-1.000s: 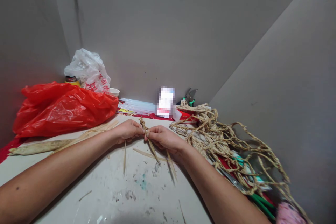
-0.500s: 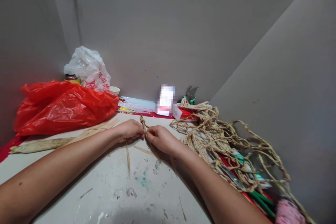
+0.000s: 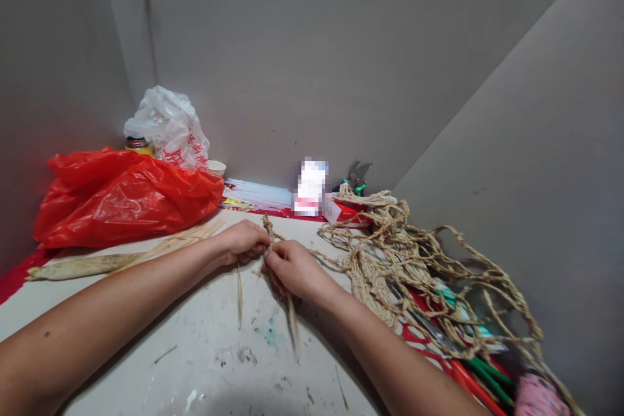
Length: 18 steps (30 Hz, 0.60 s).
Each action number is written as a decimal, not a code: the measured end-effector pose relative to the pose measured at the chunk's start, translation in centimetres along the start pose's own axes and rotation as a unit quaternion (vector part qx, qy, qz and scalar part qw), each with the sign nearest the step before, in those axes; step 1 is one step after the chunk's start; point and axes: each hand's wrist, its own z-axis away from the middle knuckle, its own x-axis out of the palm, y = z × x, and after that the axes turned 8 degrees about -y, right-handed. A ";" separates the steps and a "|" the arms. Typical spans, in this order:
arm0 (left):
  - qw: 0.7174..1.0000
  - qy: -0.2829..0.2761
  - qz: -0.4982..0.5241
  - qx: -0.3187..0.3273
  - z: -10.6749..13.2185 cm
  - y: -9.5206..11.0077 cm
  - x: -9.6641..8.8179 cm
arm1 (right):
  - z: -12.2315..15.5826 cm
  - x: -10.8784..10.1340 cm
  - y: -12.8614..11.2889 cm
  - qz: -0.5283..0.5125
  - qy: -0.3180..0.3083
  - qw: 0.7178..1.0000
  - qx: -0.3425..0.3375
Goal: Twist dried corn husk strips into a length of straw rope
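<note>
My left hand (image 3: pixel 245 240) is closed in a pinch on a twisted straw cord (image 3: pixel 268 224), whose knotted end sticks up between my hands. A loose straw strand (image 3: pixel 239 296) hangs below the left fingers. Close against it, my right hand (image 3: pixel 291 266) is closed on the same cord, with pale strands (image 3: pixel 292 322) trailing out beneath the palm. The fingertips of both hands nearly meet, and the spot they pinch is partly hidden. From there the cord runs right toward a heap of braided straw cord (image 3: pixel 373 266).
A red plastic bag (image 3: pixel 131 198) lies at the left, with a white bag (image 3: pixel 170 127) behind. Flat dry leaf strips (image 3: pixel 88 265) lie before it. Clear sticks (image 3: pixel 258 194), a blurred lit screen (image 3: pixel 311 187) and green-handled pruners (image 3: pixel 358 179) line the wall. Scraps dot the white tabletop (image 3: pixel 205 351).
My right hand has turned and shifted slightly left and down, drawing strands along beneath it. My left hand stays on the cord. The whole view has shifted slightly.
</note>
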 end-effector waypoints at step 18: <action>0.994 -0.091 0.052 0.030 0.3 0.2 -1.0 | 0.8 -3.7 -1.1 0.030 0.140 0.986 -0.088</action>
